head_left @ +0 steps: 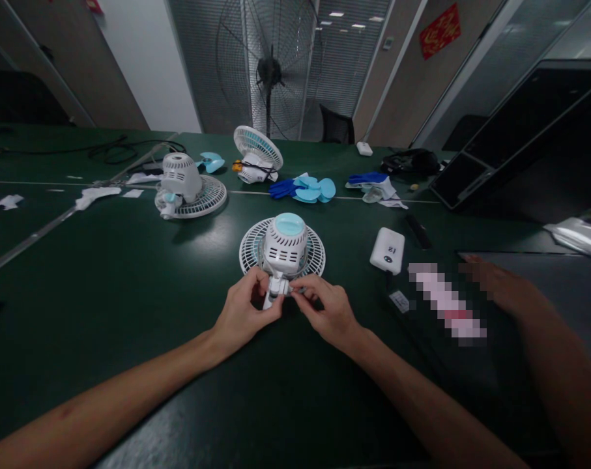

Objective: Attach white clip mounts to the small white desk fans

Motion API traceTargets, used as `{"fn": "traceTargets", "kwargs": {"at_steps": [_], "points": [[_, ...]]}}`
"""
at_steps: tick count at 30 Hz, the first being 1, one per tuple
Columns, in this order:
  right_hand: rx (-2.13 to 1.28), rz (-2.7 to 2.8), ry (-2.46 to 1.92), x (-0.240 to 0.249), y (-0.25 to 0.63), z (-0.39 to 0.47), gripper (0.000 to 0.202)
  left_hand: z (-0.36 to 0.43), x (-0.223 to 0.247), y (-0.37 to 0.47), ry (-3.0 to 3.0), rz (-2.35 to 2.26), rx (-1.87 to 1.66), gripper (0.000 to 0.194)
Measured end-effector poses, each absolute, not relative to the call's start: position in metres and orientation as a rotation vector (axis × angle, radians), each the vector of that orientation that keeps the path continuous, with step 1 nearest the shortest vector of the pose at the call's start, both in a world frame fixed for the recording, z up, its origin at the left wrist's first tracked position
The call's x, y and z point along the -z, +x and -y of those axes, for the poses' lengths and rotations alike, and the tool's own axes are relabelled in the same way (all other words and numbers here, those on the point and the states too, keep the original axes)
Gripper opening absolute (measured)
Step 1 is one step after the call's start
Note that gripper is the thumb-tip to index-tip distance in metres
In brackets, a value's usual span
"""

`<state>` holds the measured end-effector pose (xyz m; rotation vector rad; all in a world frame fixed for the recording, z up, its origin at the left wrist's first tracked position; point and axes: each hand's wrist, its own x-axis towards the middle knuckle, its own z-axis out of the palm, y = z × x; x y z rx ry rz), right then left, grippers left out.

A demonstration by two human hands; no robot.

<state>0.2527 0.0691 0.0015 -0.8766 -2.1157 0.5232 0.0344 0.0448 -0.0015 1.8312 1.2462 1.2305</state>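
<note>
A small white fan (284, 251) with a light blue cap lies face down on its round grille, its motor housing upward. My left hand (244, 305) is closed round the white mounting joint (277, 286) at the fan's near side, thumb and fingers on either side of it. From the other side my right hand (330, 310) pinches at the same joint. A small greyish part shows between its fingertips, too small and covered to name. The fan's grille (250, 246) rests on the dark green table (187, 326).
Two more fans, one face down (180, 179) and one tilted (259, 156), stand farther back. Beyond my fan lie light blue blades (315, 189) and blue-white gloves (373, 185). A white power bank (388, 251) lies to the right, near another person's arm (524, 299).
</note>
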Motion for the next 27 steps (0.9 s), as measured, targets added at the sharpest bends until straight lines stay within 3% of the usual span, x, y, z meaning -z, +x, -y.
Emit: {"fn": "traceTargets", "kwargs": {"at_steps": [16,27], "points": [[-0.518,2.1,-0.827,-0.0042,0.2537,-0.0685,0.021,-0.0449,0.0043,0.0331,1.825,-1.264,-1.226,0.026],[-0.595,2.066,-0.852,-0.0075,0.2524,-0.0695,0.014,-0.0445,0.0021,0.034,1.818,-1.269,-1.221,0.025]]}}
